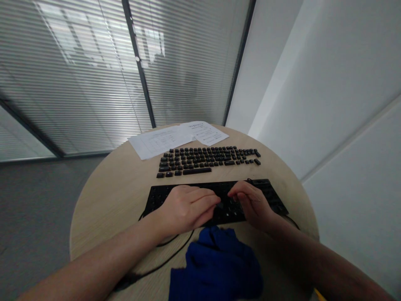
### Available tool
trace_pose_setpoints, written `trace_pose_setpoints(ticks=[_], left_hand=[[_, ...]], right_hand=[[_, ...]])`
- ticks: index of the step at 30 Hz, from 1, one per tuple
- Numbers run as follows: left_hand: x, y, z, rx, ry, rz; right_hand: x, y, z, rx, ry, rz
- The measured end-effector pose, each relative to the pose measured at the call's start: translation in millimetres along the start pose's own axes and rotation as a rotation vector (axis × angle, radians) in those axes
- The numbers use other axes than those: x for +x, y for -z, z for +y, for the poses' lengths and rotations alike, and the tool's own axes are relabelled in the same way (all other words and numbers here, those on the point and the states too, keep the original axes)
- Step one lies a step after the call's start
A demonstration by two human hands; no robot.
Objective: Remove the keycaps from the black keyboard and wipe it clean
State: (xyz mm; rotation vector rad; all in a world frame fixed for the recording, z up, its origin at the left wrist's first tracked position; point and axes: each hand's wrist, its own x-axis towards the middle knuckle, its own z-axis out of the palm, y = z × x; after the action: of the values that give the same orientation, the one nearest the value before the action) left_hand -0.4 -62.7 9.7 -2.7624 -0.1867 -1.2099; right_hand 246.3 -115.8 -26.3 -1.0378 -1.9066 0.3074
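Observation:
A black keyboard base (194,190) with its keycaps off lies across the round table. My left hand (188,207) rests over its left half, fingers together and pointing right; what they hold, if anything, is hidden. Over the right half is my right hand (252,202), its thumb and fingers drawn together near the base; anything between them is too small to name. Behind the base, loose black keycaps (197,170) are laid out in keyboard order. A crumpled blue cloth (219,263) lies in front of the base.
Printed papers (156,143) lie at the table's (103,209) far edge. A black cable (166,261) runs along the near left side, beside the cloth. Windows with blinds (188,83) stand behind the table, and a white wall (338,96) is on the right.

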Motion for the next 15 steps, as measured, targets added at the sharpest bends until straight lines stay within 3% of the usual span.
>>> trace_pose_setpoints(ticks=[5,11,15], left_hand=[[-1,0.5,2,0.037,-0.028,0.030],[-3,-1.0,3,0.071,-0.043,0.053],[-4,0.0,2,0.077,-0.040,0.031]], right_hand=[[-3,-9,-2,-0.008,0.021,-0.154],[-6,-18,-3,0.036,-0.104,-0.115],[-4,-12,-4,0.072,-0.200,-0.153]])
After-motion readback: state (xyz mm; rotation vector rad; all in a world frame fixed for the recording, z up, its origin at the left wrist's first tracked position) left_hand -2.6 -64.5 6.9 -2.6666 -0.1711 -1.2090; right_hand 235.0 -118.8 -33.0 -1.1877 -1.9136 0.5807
